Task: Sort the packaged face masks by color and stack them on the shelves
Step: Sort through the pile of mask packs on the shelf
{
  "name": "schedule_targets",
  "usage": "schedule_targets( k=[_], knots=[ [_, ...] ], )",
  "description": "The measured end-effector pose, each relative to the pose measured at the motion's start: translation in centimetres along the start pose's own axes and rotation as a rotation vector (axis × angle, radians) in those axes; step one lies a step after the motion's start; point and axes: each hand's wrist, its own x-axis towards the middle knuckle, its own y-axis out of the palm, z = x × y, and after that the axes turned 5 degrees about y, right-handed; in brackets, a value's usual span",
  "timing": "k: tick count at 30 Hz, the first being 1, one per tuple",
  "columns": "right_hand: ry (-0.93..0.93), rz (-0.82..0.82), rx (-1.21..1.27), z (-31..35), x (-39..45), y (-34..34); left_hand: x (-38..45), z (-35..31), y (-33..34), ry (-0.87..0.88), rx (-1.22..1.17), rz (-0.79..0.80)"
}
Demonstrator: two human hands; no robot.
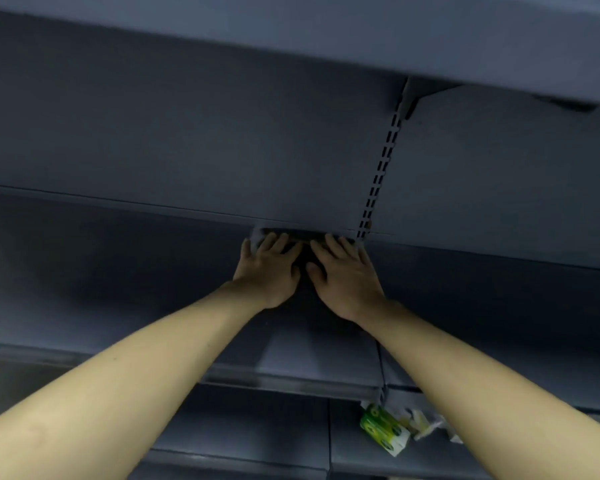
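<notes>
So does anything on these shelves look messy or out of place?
Yes. On the lower shelf, a green-and-white package lies tilted among crumpled pale wrappers, a loose heap rather than a stack. Both hands, left hand and right hand, press a dark stack at the back of the upper shelf.

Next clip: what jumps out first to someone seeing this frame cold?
Two bare arms reach in, the left hand and right hand pressed side by side on a dark stack of packs at the shelf's back. Bright green-and-white packages lie on a lower shelf, bottom right.

Shop: slotted gondola shelves (pixel 291 368)
</notes>
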Motion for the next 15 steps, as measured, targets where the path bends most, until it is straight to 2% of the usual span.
schedule_targets(
  k=[7, 15],
  knots=[
    [0.101, 0.118, 0.115, -0.2, -9.0, -4.0, -7.5, -5.0, -2.9, -0.037, -0.030, 0.017],
    [0.142, 0.044, 0.091, -2.7, -18.6, -5.9, -14.2, -12.6, -3.1, 0.041, 0.042, -0.019]
  ],
)
